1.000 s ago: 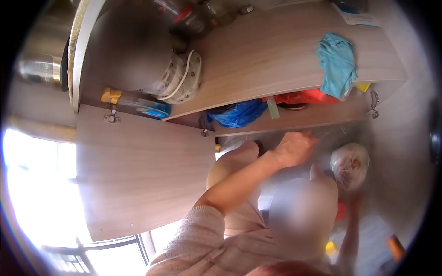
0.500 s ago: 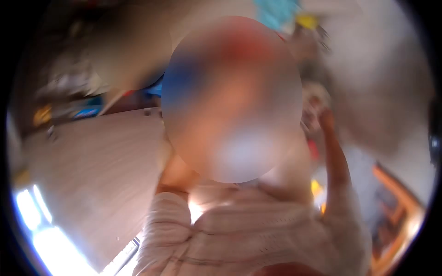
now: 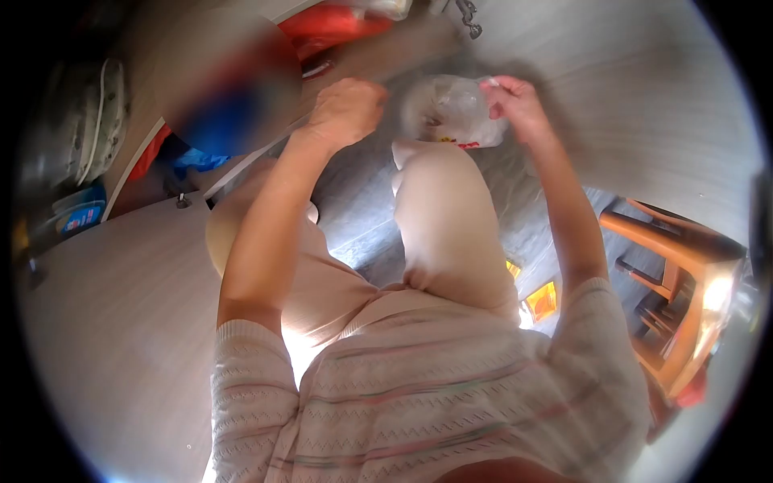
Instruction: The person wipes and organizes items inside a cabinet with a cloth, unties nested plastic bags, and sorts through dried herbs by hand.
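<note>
A clear plastic bag [image 3: 449,113] with something pale and a bit of red inside hangs just above my knees [image 3: 443,209]. My right hand [image 3: 515,98] pinches its upper right edge. My left hand [image 3: 348,109] is a closed fist just left of the bag; I cannot tell whether it grips any of the plastic. Both arms reach forward from my striped knit sleeves towards the low cabinet.
An open wooden cabinet door [image 3: 105,322] fills the left. Behind it the shelves hold a red bag [image 3: 330,20], a blue bag [image 3: 201,157] and a small blue tub [image 3: 80,216]. A wooden stool [image 3: 684,266] stands at the right. An orange-yellow item [image 3: 541,299] lies on the tiled floor.
The view swung down and right with heavy blur. The bag, low at the right before, is now up between both hands, and my left hand has come off the shelf edge.
</note>
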{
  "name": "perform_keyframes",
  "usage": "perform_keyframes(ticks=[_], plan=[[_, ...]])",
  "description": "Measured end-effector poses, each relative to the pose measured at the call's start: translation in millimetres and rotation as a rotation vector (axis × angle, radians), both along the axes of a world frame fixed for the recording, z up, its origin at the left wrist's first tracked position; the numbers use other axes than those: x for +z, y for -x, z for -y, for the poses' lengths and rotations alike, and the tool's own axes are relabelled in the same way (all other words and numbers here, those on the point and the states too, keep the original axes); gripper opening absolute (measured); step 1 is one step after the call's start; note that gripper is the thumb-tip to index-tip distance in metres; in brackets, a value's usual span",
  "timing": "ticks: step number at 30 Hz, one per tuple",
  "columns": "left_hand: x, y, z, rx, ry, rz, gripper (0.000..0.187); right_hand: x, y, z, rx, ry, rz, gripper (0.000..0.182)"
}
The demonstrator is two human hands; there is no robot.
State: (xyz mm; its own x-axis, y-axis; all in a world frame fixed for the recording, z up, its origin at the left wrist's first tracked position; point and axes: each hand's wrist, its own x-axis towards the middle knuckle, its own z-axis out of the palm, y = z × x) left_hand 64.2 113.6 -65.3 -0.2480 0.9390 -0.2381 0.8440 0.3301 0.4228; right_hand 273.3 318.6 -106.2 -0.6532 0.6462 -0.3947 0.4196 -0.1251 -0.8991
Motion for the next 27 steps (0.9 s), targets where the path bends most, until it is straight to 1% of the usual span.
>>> perform_keyframes(ticks=[3, 5, 6, 9, 10, 11, 14, 16, 19, 20, 23, 24, 27], plan=[[-10, -5, -3, -0.063, 0.083, -0.038, 0.026, 50, 14, 15, 0.011, 0.011, -0.086, 0.018], [-33, -9, -6, -0.032, 0.015, -0.018, 0.026, 83, 17, 28, 0.005, 0.019, -0.145, 0.019], [-32, -12, -5, -0.018, -0.021, -0.007, 0.026, 96, 17, 34, 0.000, 0.020, -0.188, 0.019], [-21, -26, 2, -0.001, -0.234, 0.195, 0.030, 127, 18, 51, -0.006, 0.044, -0.338, 0.020], [-14, -29, 5, 0.012, -0.216, 0.197, 0.034, 136, 18, 57, -0.007, 0.049, -0.382, 0.019], [-6, -28, 8, -0.012, -0.181, 0.198, 0.035, 142, 19, 60, -0.006, 0.055, -0.423, 0.019], [16, -26, 19, -0.085, -0.100, 0.197, 0.035, 145, 16, 62, -0.015, 0.083, -0.493, 0.018], [23, -21, 29, -0.128, -0.084, 0.192, 0.033, 140, 17, 65, -0.048, 0.062, -0.449, 0.018], [20, -8, 46, -0.088, -0.064, 0.302, 0.033, 125, 14, 67, -0.069, 0.028, -0.379, 0.017], [29, -7, 53, -0.031, -0.012, 0.342, 0.033, 120, 13, 67, -0.070, 0.014, -0.358, 0.017], [21, 2, 75, 0.045, -0.143, 0.835, 0.026, 109, 6, 73, 0.015, -0.127, -0.265, 0.017], [26, 1, 81, 0.129, -0.159, 1.002, 0.019, 108, 4, 78, 0.018, -0.156, -0.233, 0.016], [26, -1, 94, 0.102, -0.317, 0.792, 0.018, 105, -1, 96, 0.051, -0.245, -0.138, 0.015]])
